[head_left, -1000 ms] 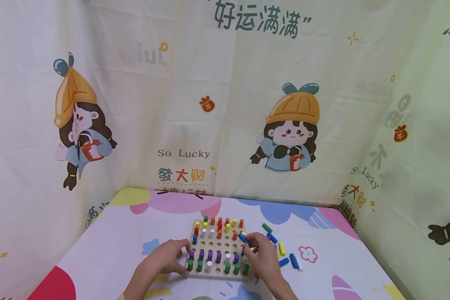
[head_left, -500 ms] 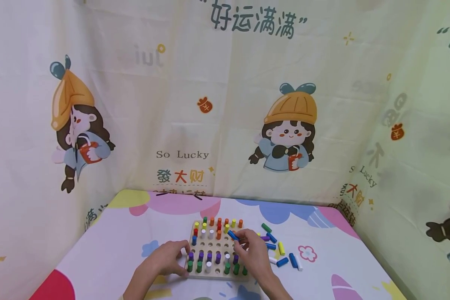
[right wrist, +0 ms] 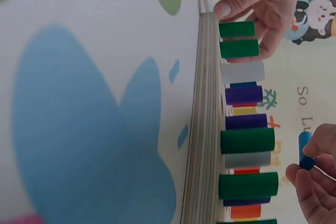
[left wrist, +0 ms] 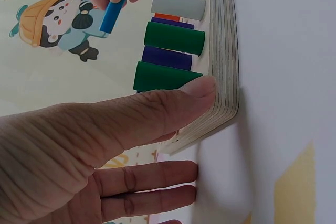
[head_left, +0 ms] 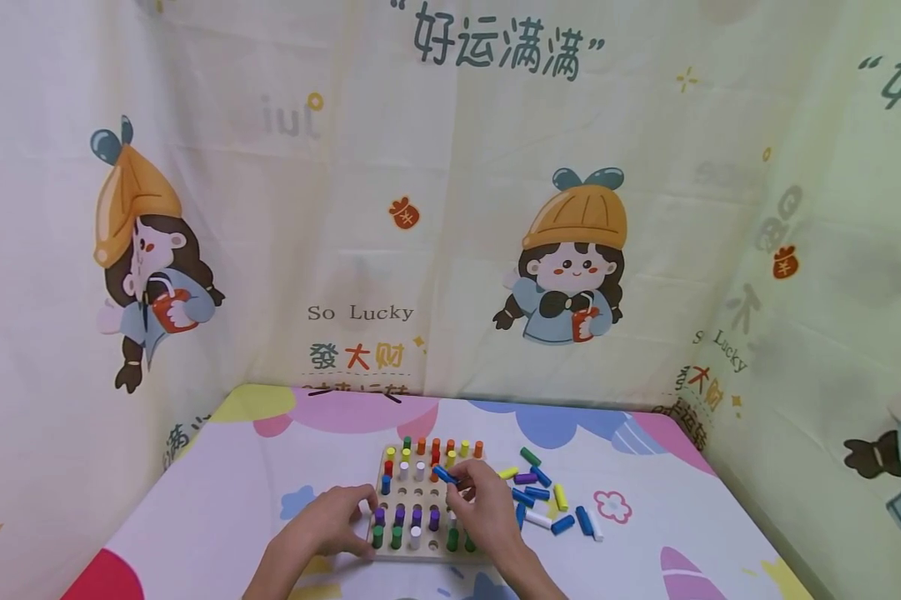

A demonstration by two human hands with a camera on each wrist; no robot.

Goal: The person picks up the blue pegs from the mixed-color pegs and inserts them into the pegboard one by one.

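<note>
Here a blue peg is pinched by the right hand above the pegboard, which is steadied by the left hand, fingers loosely spread; next, alignment over an empty hole seems needed.

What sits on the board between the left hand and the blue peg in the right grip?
Head view: purple pegs stand upright in the wooden board between the left hand and the blue peg pinched by the right hand.
</note>
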